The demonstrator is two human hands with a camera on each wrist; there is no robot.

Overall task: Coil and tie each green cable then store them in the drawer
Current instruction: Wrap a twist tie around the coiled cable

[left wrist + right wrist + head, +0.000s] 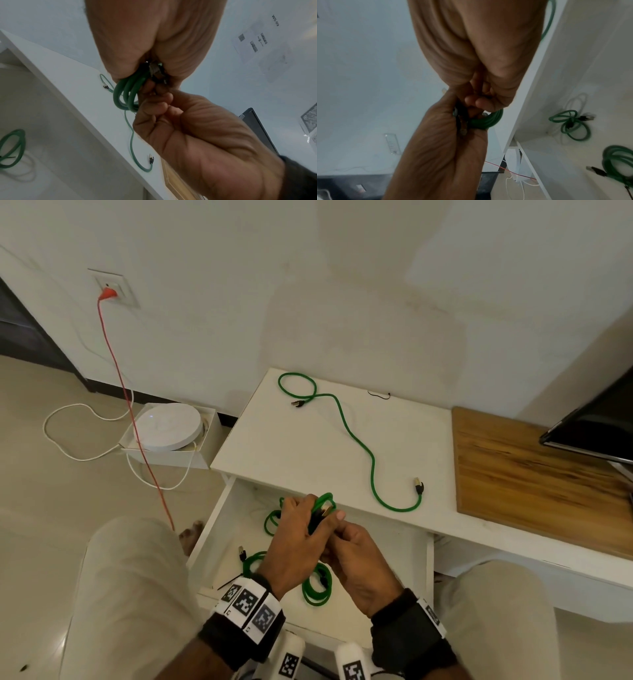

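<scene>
Both hands point(322, 539) around coiled green cable point(323, 503)

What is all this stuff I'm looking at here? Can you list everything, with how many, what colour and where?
Coiled cable in hand: one, green, held above the open drawer.
Loose cable: one, green, uncoiled on the white cabinet top.
Coiled cables in the drawer: at least three, green, partly hidden by the hands.
Drawer: one, white, pulled open.
Cabinet top: one, white.
Tie: one, black, thin, at the back of the cabinet top.
Wooden board: one, brown, right of the white top.
Screen: one, black, far right.
Round device: one, white, in a box on the floor.
Orange cord: one, plugged into the wall socket.
White cord: one, on the floor.
Left hand: grips the coil.
Right hand: works at the coil.
</scene>
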